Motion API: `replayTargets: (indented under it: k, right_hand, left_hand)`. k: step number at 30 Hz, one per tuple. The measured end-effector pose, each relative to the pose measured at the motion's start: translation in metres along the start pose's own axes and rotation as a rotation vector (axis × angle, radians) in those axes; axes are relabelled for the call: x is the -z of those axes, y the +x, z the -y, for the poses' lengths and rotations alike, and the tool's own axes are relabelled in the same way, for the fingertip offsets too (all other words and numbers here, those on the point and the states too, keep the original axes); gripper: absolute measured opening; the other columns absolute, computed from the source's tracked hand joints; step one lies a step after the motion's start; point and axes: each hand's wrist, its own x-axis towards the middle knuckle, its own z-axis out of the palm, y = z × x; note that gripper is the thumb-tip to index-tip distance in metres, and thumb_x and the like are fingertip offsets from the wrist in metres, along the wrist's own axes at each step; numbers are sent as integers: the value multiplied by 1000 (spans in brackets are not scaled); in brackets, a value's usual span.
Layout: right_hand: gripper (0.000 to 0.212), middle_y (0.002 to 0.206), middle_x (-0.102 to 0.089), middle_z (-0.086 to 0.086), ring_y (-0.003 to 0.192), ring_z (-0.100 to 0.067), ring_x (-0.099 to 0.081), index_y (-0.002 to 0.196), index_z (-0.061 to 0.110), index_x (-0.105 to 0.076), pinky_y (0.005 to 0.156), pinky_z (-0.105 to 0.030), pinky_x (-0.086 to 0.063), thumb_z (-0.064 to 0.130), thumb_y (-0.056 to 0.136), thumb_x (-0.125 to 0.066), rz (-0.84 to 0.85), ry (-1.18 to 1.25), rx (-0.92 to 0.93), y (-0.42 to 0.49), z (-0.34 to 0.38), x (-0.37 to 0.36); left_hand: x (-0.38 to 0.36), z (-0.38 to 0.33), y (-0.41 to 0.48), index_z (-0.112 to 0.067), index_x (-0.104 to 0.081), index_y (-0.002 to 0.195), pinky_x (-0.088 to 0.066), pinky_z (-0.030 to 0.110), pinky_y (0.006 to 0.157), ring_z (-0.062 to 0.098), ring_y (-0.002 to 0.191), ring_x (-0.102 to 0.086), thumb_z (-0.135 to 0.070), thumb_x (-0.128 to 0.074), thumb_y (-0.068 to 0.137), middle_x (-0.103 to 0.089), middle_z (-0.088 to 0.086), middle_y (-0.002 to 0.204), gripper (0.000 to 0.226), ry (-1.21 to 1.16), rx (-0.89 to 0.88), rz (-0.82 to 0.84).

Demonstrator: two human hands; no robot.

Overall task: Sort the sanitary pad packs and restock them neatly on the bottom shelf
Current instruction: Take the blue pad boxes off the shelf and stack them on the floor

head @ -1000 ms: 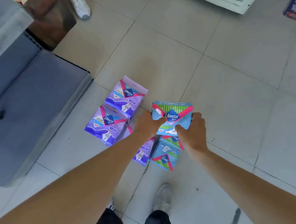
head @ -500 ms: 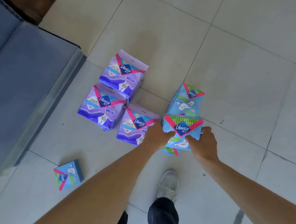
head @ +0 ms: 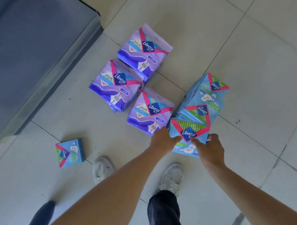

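Observation:
Three purple pad packs lie on the tiled floor: one at the back point(head: 144, 50), one to its left point(head: 115, 84) and one nearer me point(head: 150, 111). To their right sits a stack of blue pad packs point(head: 204, 98). A blue pad pack point(head: 188, 136) is held between both hands at the near end of that stack. My left hand point(head: 161, 140) grips its left edge and my right hand point(head: 208, 147) grips its right edge. Another single blue pack point(head: 69, 152) lies alone on the floor to the left.
The grey bottom shelf point(head: 26, 56) fills the upper left, its front lip running diagonally. My two white shoes point(head: 101, 168) point(head: 171, 178) stand on the tiles just below the packs. Bare tile floor point(head: 244, 35) stretches to the right.
The view has tilted down and shifted, bringing the lone blue pack and my shoes into view. The held blue pack has come down against the near end of the blue stack.

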Motion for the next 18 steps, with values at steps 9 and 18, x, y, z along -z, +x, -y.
replayTargets:
  k: [9, 18]
  right_hand:
    - [47, 101, -51, -11, 110, -34, -55, 115, -4, -50, 84, -33, -39, 24, 83, -70, -7, 33, -115, 38, -18, -32]
    - [67, 104, -63, -13, 96, -31, -60, 106, 5, -56, 76, -31, -41, 41, 49, -62, 24, 90, -184, 68, -45, -47]
  left_hand:
    - [-16, 8, 47, -4, -43, 125, -44, 35, 91, 29, 119, -50, -32, -62, 88, -53, 14, 127, 50, 139, -40, -16]
    - [-45, 12, 81, -3, -41, 130, -38, 36, 99, 30, 123, -45, -31, -61, 89, -48, 16, 130, 53, 270, -154, -3]
